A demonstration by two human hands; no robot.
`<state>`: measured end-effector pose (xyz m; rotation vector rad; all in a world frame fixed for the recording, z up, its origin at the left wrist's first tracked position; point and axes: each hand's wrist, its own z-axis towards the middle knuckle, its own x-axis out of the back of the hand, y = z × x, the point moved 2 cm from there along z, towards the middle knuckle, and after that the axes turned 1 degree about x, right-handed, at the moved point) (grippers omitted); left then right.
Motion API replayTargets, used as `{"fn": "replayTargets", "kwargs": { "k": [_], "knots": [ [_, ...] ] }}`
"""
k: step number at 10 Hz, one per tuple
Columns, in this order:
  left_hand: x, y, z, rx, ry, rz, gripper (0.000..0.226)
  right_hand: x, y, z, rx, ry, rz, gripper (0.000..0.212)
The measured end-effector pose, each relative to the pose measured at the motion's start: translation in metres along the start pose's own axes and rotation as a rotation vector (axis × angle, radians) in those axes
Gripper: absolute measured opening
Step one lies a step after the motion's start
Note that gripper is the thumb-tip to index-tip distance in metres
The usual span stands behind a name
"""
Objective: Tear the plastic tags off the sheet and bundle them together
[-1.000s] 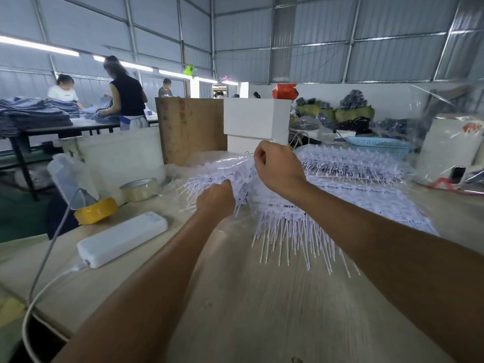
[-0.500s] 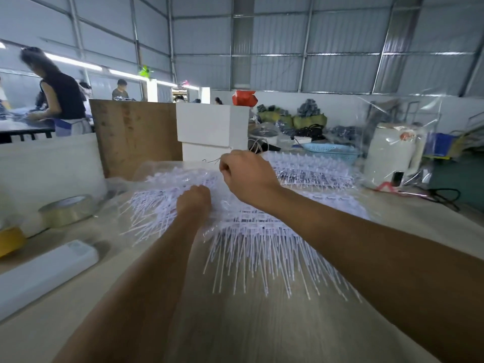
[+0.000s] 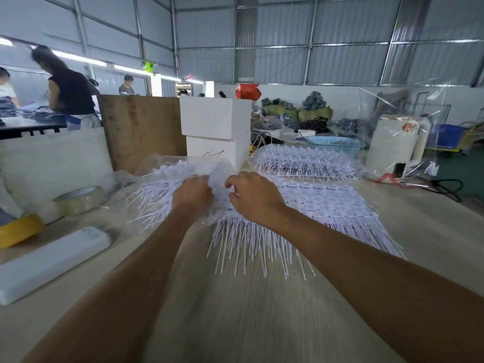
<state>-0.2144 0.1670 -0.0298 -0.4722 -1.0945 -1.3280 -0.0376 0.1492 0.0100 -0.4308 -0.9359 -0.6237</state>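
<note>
So a second earlier the right hand (image 3: 255, 196) was raised up over the pile with its fist closed on something, and the left hand (image 3: 192, 193) was buried in the white tags. By this frame the right one had dropped down low and come in close, so both hands sat nearly knuckle to knuckle at the near-left end of the sheet of plastic tags (image 3: 301, 203) lying on the wooden table (image 3: 235, 310).

Left hand was curled tight into a clump of tags (image 3: 157, 189) with crinkly clear plastic wrap (image 3: 183, 163) bunched round it. I couldn't see its fingertips, only that it had a fistful. Right hand looked half curled, thumb and forefinger pinched at the wrap or the tags right at the gap between the hands; too blurry for me to say which.

My read: one pull had finished and the hands had regrouped for the next tear. Most of the sheet was still whole, and a second stack of tags (image 3: 303, 161) sat behind it untouched, so loads left. The clear tape roll (image 3: 78, 199) and yellow tape roll (image 3: 19, 229) sat off to the left, not in play.
</note>
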Motion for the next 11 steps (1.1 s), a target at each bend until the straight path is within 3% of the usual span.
{"fn": "replayTargets", "kwargs": {
  "k": [3, 5, 7, 9, 11],
  "knots": [
    [0.013, 0.026, -0.060, -0.170, -0.058, -0.079, 0.036, -0.029, 0.015, -0.061, 0.049, -0.199, 0.080, 0.024],
    [0.030, 0.054, -0.108, -0.387, -0.089, -0.044, 0.026, -0.009, 0.034, -0.102, 0.067, -0.193, 0.122, 0.026],
    [0.041, 0.073, -0.154, -0.582, -0.194, 0.097, 0.034, 0.028, 0.059, -0.175, 0.005, -0.166, 0.123, 0.029],
    [0.048, 0.076, -0.200, -0.650, -0.306, -0.022, 0.031, 0.062, 0.079, -0.242, -0.011, -0.190, 0.112, 0.029],
    [0.056, 0.079, -0.213, -0.660, -0.305, -0.033, 0.026, 0.086, 0.083, -0.271, -0.024, -0.186, 0.175, 0.025]
  ]
}}
